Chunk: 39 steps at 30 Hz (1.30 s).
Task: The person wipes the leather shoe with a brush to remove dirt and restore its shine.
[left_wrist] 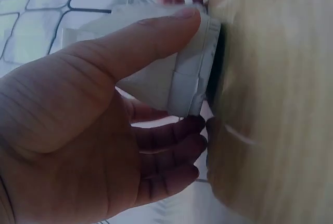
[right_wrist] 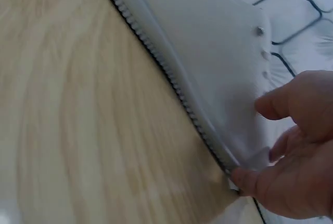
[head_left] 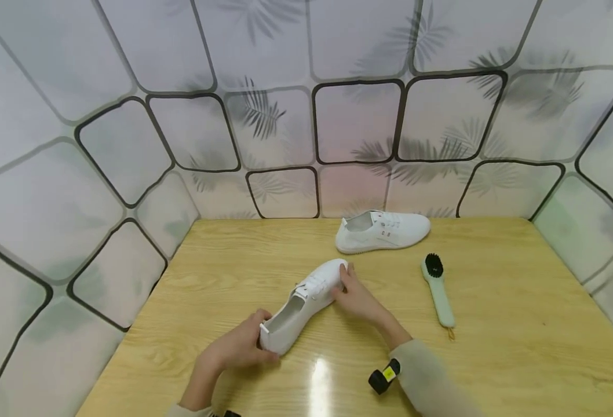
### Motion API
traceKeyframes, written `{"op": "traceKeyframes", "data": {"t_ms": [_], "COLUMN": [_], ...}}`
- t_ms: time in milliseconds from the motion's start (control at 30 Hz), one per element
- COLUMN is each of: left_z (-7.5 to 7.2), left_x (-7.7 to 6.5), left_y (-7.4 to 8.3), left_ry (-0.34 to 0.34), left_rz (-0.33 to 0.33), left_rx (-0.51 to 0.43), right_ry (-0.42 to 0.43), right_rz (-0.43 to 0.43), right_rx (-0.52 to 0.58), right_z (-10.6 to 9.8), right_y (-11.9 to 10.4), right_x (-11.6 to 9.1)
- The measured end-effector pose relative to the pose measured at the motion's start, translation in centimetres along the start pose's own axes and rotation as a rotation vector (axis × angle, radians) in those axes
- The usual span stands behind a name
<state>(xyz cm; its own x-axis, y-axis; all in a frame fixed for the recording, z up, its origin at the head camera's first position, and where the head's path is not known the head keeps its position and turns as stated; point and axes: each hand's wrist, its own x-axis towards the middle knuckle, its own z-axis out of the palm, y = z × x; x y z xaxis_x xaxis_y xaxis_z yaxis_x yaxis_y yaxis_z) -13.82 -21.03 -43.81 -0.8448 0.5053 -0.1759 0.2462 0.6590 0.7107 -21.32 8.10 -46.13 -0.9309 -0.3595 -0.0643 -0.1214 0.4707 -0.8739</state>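
Behind the right hand (head_left: pixel 356 295), past a bare stretch of wrist, starts a pale beige sleeve (head_left: pixel 431 379), plain and soft-looking, with a rounded cuff. At its edge, on the side towards the left hand (head_left: pixel 241 344), sits a small black box (head_left: pixel 378 382) with a bright yellow label (head_left: pixel 389 373), any print too small to read. Behind the left hand shows a pale cuff (head_left: pixel 189 412), with a bit of a black piece (head_left: pixel 231 413) near it

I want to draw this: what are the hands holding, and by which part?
The nearer white lace-up shoe: the left hand grips its heel, the right hand its toe.
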Motion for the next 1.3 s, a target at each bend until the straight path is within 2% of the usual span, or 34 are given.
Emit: {"op": "traceKeyframes", "data": {"t_ms": [133, 233, 333, 500, 633, 767, 900, 1000, 1300], "left_z": [1.0, 1.2, 0.9, -0.7, -2.2, -3.6, -4.7, -5.2, -6.5], "left_x": [-0.9, -0.9, -0.5, 0.4, 1.0, 1.7, 2.7, 3.4, 4.2], "left_y": [0.4, 0.4, 0.0, -0.9, -2.0, -3.2, -4.2, -4.8, -6.2], "left_ry": [0.032, 0.038, 0.05, 0.078, 0.117, 0.168, 0.202, 0.2, 0.219], "left_rz": [-0.003, -0.013, -0.021, -0.066, -0.148, -0.212, -0.199, -0.198, -0.244], "left_rx": [0.043, 0.039, 0.015, -0.018, -0.006, 0.043, 0.074, 0.072, 0.079], "right_ry": [-0.002, -0.035, -0.111, -0.246, -0.305, -0.333, -0.362, -0.382, -0.422], "right_rz": [0.019, 0.016, 0.019, 0.045, 0.035, 0.039, 0.029, 0.018, 0.016], "right_rx": [0.125, 0.21, 0.308, 0.488, 0.503, 0.453, 0.418, 0.412, 0.405], "right_z": [2.5, 4.2, 5.6, 7.6, 8.8, 9.5, 9.9, 10.1, 11.2], "right_y": [-0.9, -1.9, -3.3, -5.3, -6.5, -7.5, -8.3, -8.7, -9.2], "right_x": [1.2, 1.9, 2.3, 3.2, 4.2, 5.1, 6.0, 6.6, 7.3]}}
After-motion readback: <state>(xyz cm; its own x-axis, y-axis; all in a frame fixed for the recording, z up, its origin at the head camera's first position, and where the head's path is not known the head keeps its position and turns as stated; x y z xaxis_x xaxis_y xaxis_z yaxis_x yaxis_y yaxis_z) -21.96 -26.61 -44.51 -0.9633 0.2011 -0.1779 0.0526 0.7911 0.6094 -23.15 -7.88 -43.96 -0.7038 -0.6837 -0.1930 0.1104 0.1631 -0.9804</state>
